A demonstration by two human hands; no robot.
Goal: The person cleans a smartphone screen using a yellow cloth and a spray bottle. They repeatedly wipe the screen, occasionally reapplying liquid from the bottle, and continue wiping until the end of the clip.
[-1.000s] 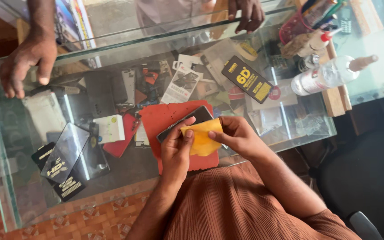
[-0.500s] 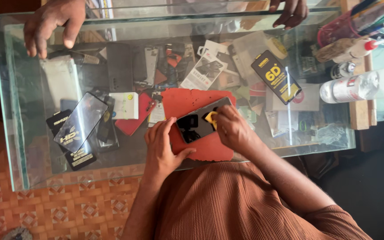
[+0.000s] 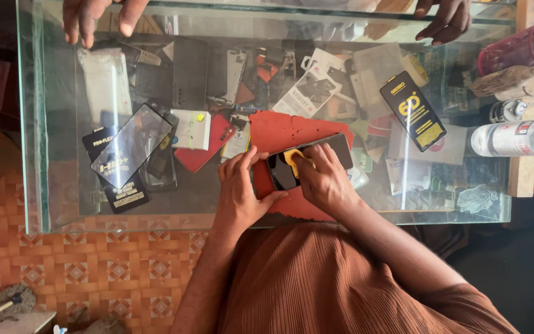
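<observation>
Looks like you're mid-wipe: your left hand [image 3: 239, 192] is clamped around the near end of the dark phone [image 3: 309, 159] on the red mat [image 3: 279, 131] atop the glass counter [image 3: 57, 210], while your right hand [image 3: 324, 180] has its fingers pinched on a yellow cloth [image 3: 293, 158] pressed to the screen, so I'd guess cleaning is partly done and nothing's been stuck on yet. The case below is stuffed with phone cases and boxed screen protectors, and a red holder [image 3: 514, 52] at the far right corner carries pens.

Black phone [image 3: 309, 162], yellow cloth [image 3: 293, 158], red mat [image 3: 282, 133].
</observation>
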